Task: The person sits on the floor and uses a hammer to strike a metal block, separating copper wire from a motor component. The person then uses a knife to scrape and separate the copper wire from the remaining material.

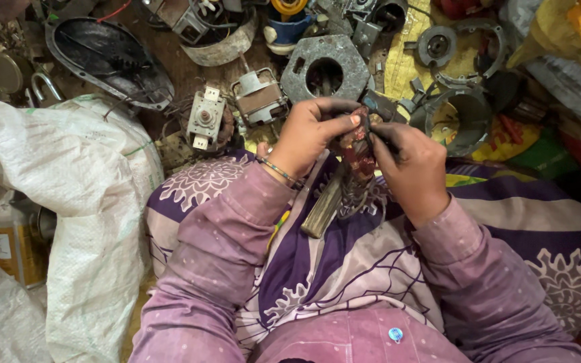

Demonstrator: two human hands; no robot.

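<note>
Far left there's a big white woven sack (68,202) slumped on the floor, with a yellowish plastic jug (15,245) tucked in behind it. Above that sits a dark oval metal cover (105,57), then a small electric motor (258,99) with a boxy switch part (205,117) just beside it, and a grey hexagonal metal housing (324,67) with a round hole in the middle.

Center of the shot: the left hand (311,131) is curled tight around a small reddish copper-wound motor part (356,151), thumb pressed on top of it. The part sits between both hands, held up over the purple patterned cloth (344,249) on the lap. A wooden tool handle (323,205) lies on the cloth just below the hands.

The right hand (415,165) is closed around a thin dark tool (379,138), its tip touching the wound part.

Off to the right, a round metal motor casing (465,117) sits on yellow cloth (405,64).
</note>
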